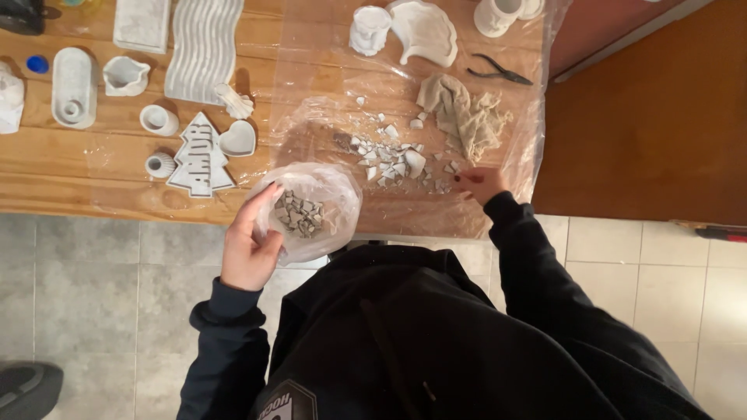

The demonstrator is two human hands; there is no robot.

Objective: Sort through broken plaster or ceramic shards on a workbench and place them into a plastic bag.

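The left hand (pixel 250 247) holds a clear bag (pixel 311 210) at the edge of the table (pixel 78 187). Small broken bits lie inside the bag. The right hand (pixel 481 183) pinches a bit from the pile of white bits (pixel 393 159) on the plastic sheet (pixel 311 78). A rag (pixel 461 115) and pliers (pixel 500 71) lie nearby.

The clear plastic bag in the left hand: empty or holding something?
Holding something: the clear plastic bag in the left hand contains a small heap of grey-white broken shards.
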